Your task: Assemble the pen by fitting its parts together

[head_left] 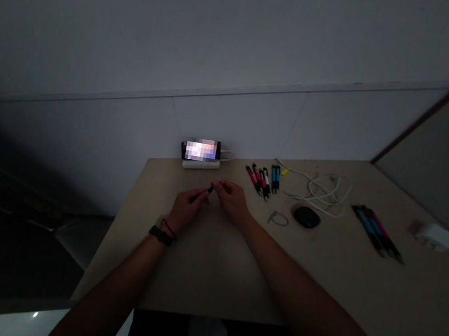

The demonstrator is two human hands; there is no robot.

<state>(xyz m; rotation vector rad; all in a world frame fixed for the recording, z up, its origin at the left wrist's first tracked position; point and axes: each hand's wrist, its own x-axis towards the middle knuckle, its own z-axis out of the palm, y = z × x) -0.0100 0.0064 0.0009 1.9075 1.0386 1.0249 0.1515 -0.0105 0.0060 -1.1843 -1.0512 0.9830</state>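
Observation:
Both of my hands meet above the table (pixel 210 256), in front of the propped phone. Between their fingertips is a slim, dark-ended pen (pixel 210 189), mostly covered by the fingers. My left hand (pixel 187 205), with a dark band at the wrist, is closed around its body. The fingers of my right hand (pixel 231 198) pinch at its upper end. Several short pens in red, black and white (pixel 260 181) lie to the right of my hands, alongside blue and black ones (pixel 275 179). The dim light hides finer detail.
A lit phone (pixel 200 150) leans on a white power strip (pixel 201 164) by the wall. To the right are a white cable (pixel 326 194), a small cable loop (pixel 279 218), a black mouse (pixel 306 217), more pens (pixel 377 232) and a white adapter (pixel 437 237).

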